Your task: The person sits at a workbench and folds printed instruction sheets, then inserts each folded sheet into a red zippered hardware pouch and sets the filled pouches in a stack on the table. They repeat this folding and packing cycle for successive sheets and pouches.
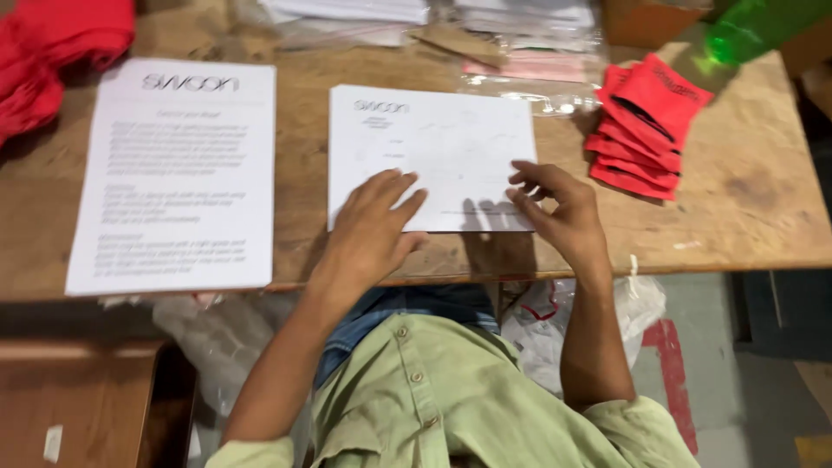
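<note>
Your left hand (374, 227) lies flat, fingers spread, on the white sheet (433, 143) mid-frame; your right hand (559, 208) touches its lower right edge, fingers curled, holding nothing. Clear bags (529, 52) of paper sit at top.

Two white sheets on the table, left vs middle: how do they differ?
The left sheet is taller and dense with text paragraphs; the middle sheet is shorter and mostly blank. No hand touches the left one; the left hand and right hand rest on the middle one. Both lie flat on the wooden table.

Matt white paper sheet (433, 147) on a worn, scuffed wooden table (745, 191) — red cloth pieces (646, 121) (soft, matt) beside glossy clear plastic bags (529, 65).
</note>
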